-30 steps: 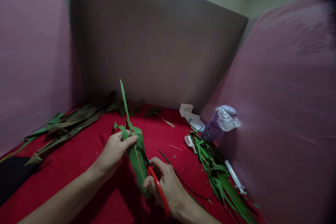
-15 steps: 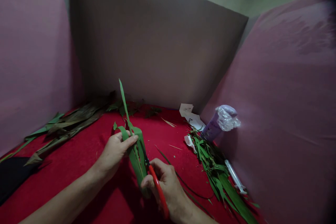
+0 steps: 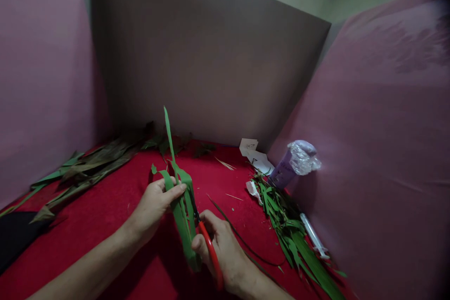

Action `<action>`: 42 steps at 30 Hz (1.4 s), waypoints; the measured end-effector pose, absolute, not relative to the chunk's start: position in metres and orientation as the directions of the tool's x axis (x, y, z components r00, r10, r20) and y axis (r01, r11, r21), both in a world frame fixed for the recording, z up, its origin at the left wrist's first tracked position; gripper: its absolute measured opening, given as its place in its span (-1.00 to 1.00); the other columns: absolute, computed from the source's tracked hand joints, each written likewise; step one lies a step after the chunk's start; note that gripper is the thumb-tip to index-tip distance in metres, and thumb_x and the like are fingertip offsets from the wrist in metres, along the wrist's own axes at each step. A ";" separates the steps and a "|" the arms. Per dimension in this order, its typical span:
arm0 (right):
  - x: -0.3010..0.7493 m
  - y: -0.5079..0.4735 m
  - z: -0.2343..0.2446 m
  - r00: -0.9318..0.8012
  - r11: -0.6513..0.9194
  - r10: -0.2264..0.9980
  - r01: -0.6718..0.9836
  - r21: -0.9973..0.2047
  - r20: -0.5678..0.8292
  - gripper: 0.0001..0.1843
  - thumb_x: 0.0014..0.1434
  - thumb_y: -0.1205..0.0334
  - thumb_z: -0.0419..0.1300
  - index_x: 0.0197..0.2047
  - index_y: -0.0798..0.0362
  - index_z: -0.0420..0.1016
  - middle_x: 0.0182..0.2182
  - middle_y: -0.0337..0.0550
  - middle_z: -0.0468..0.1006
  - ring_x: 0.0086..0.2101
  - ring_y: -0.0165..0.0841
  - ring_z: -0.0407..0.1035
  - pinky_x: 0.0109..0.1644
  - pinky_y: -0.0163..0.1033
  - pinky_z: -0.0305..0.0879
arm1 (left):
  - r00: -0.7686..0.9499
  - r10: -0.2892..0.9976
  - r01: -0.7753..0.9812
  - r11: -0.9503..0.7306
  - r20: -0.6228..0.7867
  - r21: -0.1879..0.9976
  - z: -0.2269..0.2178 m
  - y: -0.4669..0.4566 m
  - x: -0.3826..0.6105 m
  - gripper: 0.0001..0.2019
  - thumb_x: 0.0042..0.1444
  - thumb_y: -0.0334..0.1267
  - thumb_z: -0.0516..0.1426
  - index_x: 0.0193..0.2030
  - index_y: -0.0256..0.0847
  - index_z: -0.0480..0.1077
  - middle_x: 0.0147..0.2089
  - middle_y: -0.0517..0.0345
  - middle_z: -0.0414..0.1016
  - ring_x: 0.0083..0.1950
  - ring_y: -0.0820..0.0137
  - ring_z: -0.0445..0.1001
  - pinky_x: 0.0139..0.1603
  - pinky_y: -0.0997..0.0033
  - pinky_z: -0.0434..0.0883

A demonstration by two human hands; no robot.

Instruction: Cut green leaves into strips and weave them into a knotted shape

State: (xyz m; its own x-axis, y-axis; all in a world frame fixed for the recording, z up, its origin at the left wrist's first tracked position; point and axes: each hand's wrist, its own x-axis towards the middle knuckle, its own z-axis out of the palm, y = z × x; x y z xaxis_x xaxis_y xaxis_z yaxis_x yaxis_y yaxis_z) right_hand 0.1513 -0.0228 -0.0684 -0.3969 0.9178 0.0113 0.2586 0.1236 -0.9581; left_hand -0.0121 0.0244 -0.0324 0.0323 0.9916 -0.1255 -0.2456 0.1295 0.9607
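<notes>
My left hand (image 3: pixel 153 205) pinches the upper part of a folded green leaf strip (image 3: pixel 185 215), thumb and fingers closed on it. A thin tip of the leaf sticks straight up. My right hand (image 3: pixel 221 249) is wrapped round red-handled scissors (image 3: pixel 209 249), whose dark blades sit against the leaf's right edge just below my left thumb. Both hands hover above a red cloth (image 3: pixel 116 206).
Dried brown and green leaves (image 3: pixel 87 166) lie at the back left. A heap of green cuttings (image 3: pixel 291 232) lies at the right, beside a purple tube in plastic wrap (image 3: pixel 291 166), white paper scraps (image 3: pixel 255 154) and a clear syringe-like tube (image 3: pixel 312 239). Pink cloth walls close in both sides.
The scissors and my right hand have crept slightly up along the leaf. The leaf's upright tip has tilted a little to the right. My left hand stays put.
</notes>
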 end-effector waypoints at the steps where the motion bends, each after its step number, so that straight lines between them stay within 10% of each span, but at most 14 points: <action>1: 0.152 -0.022 -0.069 -0.403 0.136 0.915 0.259 -0.956 0.021 -0.44 -0.04 -0.27 0.14 -0.24 0.09 0.29 -0.57 -0.30 0.35 -0.62 -0.53 0.14 -0.59 -0.45 0.07 | 0.036 0.991 -0.241 0.132 -0.128 0.961 -0.032 0.024 -0.011 -0.80 -0.14 -0.20 0.24 -0.46 -0.25 0.34 -0.57 0.29 0.40 -0.56 0.49 0.37 -0.47 0.48 0.34; 42: 0.149 -0.026 -0.068 -0.370 0.112 0.929 0.305 -0.946 -0.009 -0.47 -0.04 -0.25 0.14 -0.28 0.08 0.32 -0.68 -0.33 0.34 -0.68 -0.51 0.16 -0.62 -0.44 0.04 | -0.066 0.997 -0.302 0.027 -0.049 0.953 -0.030 0.027 -0.017 -0.83 -0.17 -0.33 0.25 -0.40 -0.28 0.37 -0.57 0.30 0.40 -0.57 0.55 0.35 -0.50 0.55 0.33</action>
State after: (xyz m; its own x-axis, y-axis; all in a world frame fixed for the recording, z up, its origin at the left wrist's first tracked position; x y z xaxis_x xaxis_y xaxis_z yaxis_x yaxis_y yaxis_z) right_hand 0.1490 -0.0264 -0.0680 -0.3696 0.9291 -0.0089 0.3052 0.1123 -0.9456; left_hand -0.0171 0.0273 -0.0303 -0.0656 0.9967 -0.0486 -0.3017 0.0266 0.9530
